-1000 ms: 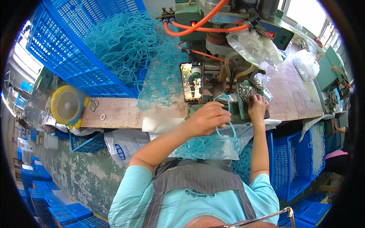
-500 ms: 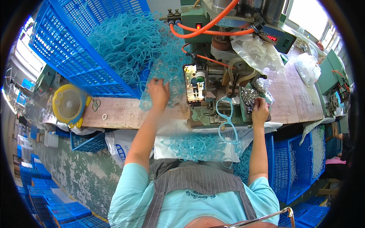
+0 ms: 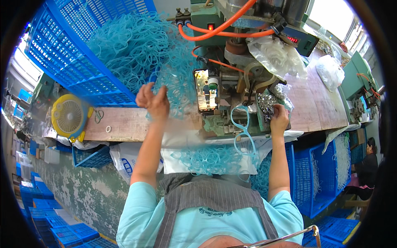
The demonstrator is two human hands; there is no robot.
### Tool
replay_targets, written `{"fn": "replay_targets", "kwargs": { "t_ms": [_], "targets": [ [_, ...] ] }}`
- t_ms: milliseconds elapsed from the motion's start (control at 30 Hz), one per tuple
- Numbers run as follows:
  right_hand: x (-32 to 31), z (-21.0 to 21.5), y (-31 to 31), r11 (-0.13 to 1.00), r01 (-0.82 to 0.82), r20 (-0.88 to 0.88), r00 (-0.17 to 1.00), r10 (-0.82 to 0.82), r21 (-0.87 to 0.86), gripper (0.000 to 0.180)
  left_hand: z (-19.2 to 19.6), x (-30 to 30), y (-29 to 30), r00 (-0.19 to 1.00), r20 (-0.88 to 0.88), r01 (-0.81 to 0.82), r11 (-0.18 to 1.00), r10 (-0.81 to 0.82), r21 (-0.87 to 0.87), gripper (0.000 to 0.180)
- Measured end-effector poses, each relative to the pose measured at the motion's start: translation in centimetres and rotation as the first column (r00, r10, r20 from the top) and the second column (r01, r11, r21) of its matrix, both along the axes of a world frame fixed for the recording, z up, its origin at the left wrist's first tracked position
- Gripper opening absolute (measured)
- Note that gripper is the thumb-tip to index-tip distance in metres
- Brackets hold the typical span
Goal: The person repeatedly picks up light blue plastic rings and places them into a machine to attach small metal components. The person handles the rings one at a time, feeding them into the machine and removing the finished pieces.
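My left hand (image 3: 154,101) hovers at the near corner of a big blue crate (image 3: 76,53), fingers spread and seemingly holding nothing. Behind it, a heap of tangled light-blue plastic eyeglass frames (image 3: 128,49) fills the crate and spills onto the bench beside it. My right hand (image 3: 280,118) is closed in a pinch at a tray of small shiny metal pieces (image 3: 266,102); whatever sits between its fingertips is too small to make out. One light-blue eyeglass frame (image 3: 245,134) hangs from the front of the press machine (image 3: 237,95), left of that hand.
More blue frames (image 3: 211,159) lie on white cloth over my lap. A phone (image 3: 206,91) stands against the machine, under orange hoses (image 3: 225,31). Left on the bench are a yellow fan (image 3: 69,117), scissors (image 3: 98,116) and a white ring (image 3: 108,129). Blue crates (image 3: 304,177) stand lower right; a person (image 3: 366,169) sits beyond.
My left hand has moved left, away from the loose frames on the bench, and its fingers have spread. My right hand stays at the metal pieces. The view has shifted slightly.
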State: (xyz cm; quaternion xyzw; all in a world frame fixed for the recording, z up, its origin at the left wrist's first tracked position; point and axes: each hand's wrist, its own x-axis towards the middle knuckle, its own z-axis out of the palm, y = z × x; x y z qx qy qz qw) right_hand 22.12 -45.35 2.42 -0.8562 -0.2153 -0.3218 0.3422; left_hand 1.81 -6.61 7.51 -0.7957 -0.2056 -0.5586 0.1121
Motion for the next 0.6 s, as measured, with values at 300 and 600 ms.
{"fn": "replay_targets", "kwargs": {
  "t_ms": [300, 600],
  "targets": [
    [-3.7, 5.6, 3.6, 0.939, -0.134, -0.17, 0.966, 0.196, 0.318, 0.012, 3.8, -1.2, 3.1, 0.961, 0.11, 0.276, 0.918, -0.255, -0.286, 0.011],
    [-8.9, 9.5, 7.1, 0.786, -0.349, -0.163, 0.859, 0.486, 0.51, 0.027, 4.3, -0.9, 1.5, 0.941, 0.087, 0.3, 0.687, -0.327, -0.661, 0.055]
  ]
}}
